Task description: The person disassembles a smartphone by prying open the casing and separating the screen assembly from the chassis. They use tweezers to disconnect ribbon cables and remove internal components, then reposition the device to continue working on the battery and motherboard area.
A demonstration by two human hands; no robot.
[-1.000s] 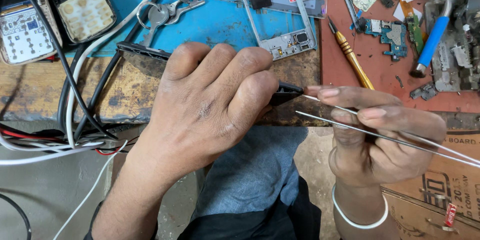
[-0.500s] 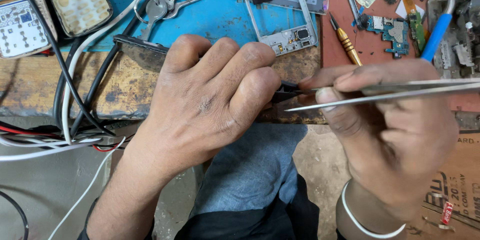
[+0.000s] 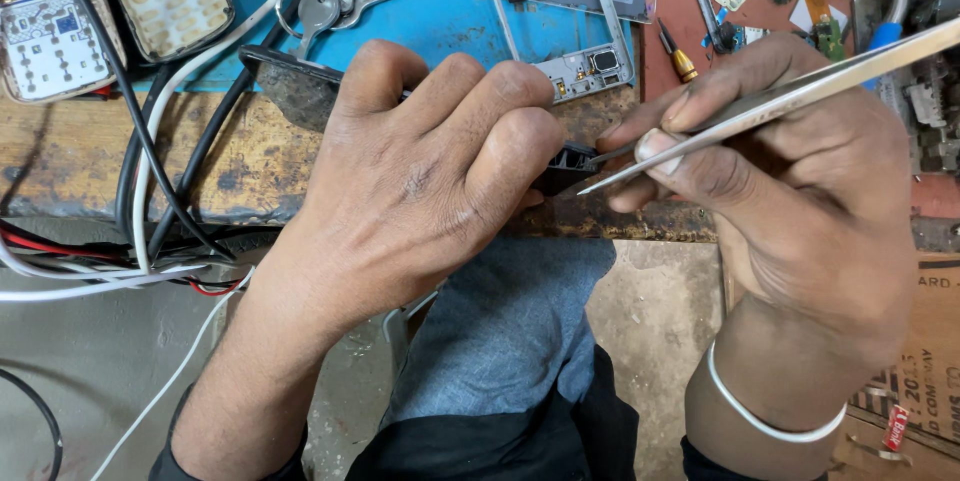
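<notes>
My left hand lies curled over a dark flat phone part at the worn wooden bench edge, and grips it. Only the part's left end and a small black corner by the fingertips show. My right hand pinches steel tweezers, whose thin tips point left and touch that black corner. A white bangle circles my right wrist.
On the blue mat lie keys on a ring, two old keypad phones and an opened phone frame. A red mat at right holds screwdrivers, circuit boards and a blue-handled tool. Black and white cables run down the left.
My right hand has turned over and risen, so the tweezers now slant up to the right with their tips at the part. The left hand has hardly moved.
</notes>
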